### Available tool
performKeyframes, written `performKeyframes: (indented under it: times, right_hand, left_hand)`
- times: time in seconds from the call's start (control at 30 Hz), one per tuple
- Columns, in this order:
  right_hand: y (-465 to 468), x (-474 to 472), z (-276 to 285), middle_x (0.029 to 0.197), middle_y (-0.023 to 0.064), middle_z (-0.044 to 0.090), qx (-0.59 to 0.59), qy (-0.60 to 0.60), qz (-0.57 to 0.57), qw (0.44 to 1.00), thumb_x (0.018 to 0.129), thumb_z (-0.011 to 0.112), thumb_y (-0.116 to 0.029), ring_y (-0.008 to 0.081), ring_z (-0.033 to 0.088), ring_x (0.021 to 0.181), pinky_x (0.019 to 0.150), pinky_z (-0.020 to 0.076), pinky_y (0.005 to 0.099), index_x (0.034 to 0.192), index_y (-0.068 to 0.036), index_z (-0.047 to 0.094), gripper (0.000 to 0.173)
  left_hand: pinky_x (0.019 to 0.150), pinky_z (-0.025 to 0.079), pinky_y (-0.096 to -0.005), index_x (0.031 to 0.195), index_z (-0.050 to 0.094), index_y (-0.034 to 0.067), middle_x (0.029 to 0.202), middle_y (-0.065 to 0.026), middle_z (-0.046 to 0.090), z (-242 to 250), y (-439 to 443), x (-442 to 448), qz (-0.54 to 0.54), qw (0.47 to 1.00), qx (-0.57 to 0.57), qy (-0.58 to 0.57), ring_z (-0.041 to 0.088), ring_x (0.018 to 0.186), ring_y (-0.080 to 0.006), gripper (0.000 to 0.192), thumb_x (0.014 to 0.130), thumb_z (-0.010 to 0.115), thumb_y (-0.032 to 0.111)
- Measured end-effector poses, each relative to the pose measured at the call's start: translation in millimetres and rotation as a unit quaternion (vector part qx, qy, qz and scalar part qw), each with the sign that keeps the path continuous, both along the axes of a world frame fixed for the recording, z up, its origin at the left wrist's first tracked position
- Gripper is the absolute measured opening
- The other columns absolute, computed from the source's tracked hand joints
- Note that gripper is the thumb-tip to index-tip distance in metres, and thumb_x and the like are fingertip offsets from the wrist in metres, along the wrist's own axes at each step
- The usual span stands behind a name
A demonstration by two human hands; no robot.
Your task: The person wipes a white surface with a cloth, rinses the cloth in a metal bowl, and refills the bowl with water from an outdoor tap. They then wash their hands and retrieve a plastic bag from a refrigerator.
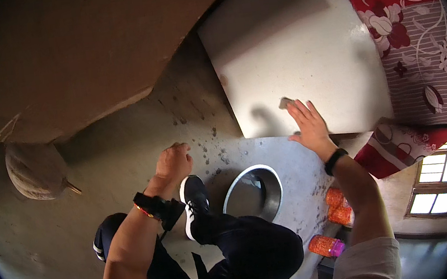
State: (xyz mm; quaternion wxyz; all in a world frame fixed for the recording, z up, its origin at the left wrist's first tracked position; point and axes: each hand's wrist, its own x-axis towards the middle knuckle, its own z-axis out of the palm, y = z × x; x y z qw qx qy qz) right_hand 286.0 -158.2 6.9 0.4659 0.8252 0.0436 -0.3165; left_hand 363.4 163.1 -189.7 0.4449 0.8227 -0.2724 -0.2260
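My right hand (310, 126) lies nearly flat against a smooth white panel (298, 66). Under its fingertips is a small grey piece (285, 102), perhaps a cloth or sponge, pressed on the panel; its full shape is hidden. My left hand (173, 162) hangs over the floor with its fingers curled in, and nothing shows in it. Below and between the hands a round metal basin (274, 194) stands on the floor, with what looks like water inside. The basin is beside my shoe (194, 194) and bent knee.
A large brown board or furniture side (80, 52) overhangs the upper left, near a grey bundle (37, 170). Red floral fabric (408, 30) borders the panel. Jars with orange contents (324, 245) stand at the right. Dark wet spots (219, 157) mark the concrete floor.
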Motion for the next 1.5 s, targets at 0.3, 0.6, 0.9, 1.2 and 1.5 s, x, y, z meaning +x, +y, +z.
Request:
performKeyframes:
  times: [0.3,0.6,0.9,1.2,1.5]
  right_hand:
    - [5.6,85.9,73.0,0.147,0.0027,0.022,-0.088,-0.172,0.045,0.980,0.081,0.043,-0.059,0.0185,0.018,0.136,0.110,0.0146,0.0439,0.141,-0.007,0.024,0.081]
    - [-71.5,121.5,140.0,0.145,0.0037,0.028,0.033,-0.317,0.112,0.941,0.078,0.055,-0.056,0.0247,0.025,0.134,0.108,0.0200,0.0477,0.141,-0.017,0.026,0.080]
    - [-9.0,141.3,-68.6,0.146,0.0057,0.026,-0.043,-0.067,0.096,0.992,0.080,0.042,-0.064,0.0216,0.021,0.135,0.111,0.0075,0.0456,0.141,-0.009,0.023,0.084]
    - [-42.2,122.0,-47.8,0.143,-0.0012,0.032,0.054,-0.137,0.187,0.971,0.086,0.039,-0.056,0.0210,0.018,0.136,0.111,0.0083,0.0439,0.139,-0.013,0.030,0.069]
    - [-3.3,74.1,-155.1,0.147,-0.0006,0.023,-0.111,0.176,0.072,0.975,0.078,0.031,-0.073,0.0193,0.015,0.137,0.112,0.0063,0.0419,0.142,-0.009,0.020,0.090]
  left_hand:
    - [0.077,0.049,-0.0385,0.095,0.061,0.004,0.096,-0.0165,0.062,0.5,0.2,-3.9,-0.016,0.999,0.041,0.006,0.060,0.088,-0.0328,0.022,0.076,0.054,0.012]
    - [0.078,0.049,-0.0376,0.097,0.060,0.004,0.097,-0.0155,0.062,10.2,3.4,2.3,-0.017,0.999,0.039,0.010,0.060,0.090,-0.0310,0.023,0.077,0.052,0.011]
    - [0.078,0.049,-0.0380,0.098,0.060,0.002,0.095,-0.0169,0.062,11.9,13.4,7.0,-0.049,0.995,0.081,0.016,0.060,0.088,-0.0322,0.023,0.078,0.050,0.010]
    - [0.077,0.049,-0.0389,0.098,0.060,0.003,0.099,-0.0166,0.061,7.7,5.9,13.4,0.010,0.999,0.033,0.018,0.060,0.089,-0.0328,0.024,0.077,0.051,0.011]
    - [0.077,0.049,-0.0384,0.099,0.061,0.002,0.098,-0.0166,0.062,7.3,14.9,22.2,0.023,0.997,0.074,0.030,0.060,0.088,-0.0327,0.025,0.078,0.051,0.010]
